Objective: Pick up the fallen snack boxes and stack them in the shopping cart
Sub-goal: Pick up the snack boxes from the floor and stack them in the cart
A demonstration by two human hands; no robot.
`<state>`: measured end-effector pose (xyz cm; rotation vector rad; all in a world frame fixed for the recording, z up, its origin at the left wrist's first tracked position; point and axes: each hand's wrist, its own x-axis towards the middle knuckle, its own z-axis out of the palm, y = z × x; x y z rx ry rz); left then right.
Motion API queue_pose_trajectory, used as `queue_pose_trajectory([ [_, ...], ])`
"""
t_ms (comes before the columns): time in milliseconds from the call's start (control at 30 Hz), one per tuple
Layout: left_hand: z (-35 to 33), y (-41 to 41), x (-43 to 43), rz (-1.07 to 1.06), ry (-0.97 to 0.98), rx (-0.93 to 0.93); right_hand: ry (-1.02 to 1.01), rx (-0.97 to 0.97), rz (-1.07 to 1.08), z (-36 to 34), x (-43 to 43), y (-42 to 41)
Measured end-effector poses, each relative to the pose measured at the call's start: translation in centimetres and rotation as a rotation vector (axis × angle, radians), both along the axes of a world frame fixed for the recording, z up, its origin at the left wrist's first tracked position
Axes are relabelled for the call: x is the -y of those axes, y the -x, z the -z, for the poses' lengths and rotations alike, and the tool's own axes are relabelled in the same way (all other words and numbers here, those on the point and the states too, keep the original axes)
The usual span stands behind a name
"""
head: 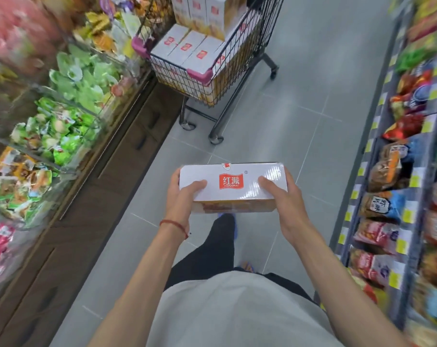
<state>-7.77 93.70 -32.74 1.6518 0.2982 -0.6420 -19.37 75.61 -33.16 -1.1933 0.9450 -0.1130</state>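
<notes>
Both the left hand (pixel 181 194) and right hand (pixel 285 196) clamp one snack box (pixel 231 186) mid-frame; the cart (pixel 212 71) at top already holds several boxes (pixel 187 50), and no fallen ones show on the floor (pixel 300 108)

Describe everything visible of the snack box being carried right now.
The snack box is a long rectangular carton, seemingly glossy cardboard, white on top with a red logo, orange print on its near side. It is closed, held roughly level and crosswise above the floor, short of the shopping cart. The left hand grips its left end, the right hand its right end, thumbs on top.
</notes>
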Motion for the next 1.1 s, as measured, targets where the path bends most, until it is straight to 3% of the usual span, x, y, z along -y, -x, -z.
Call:
queue_pose_trajectory([
  [333, -2.8, -16.6, 11.1, 0.140, 0.073, 0.112, 0.042, 0.053, 0.166, -2.7, 8.8, -13.8],
  [667, -4.7, -27.5, 23.0, 0.126, 0.104, 0.168, 0.077, 0.149, 0.184, -4.0, 20.2, -24.4],
  [1100, -7.4, -38.5, 39.2, -0.153, 0.159, 0.231, 0.168, 0.192, -0.098, -6.1, 39.8, -39.4],
])
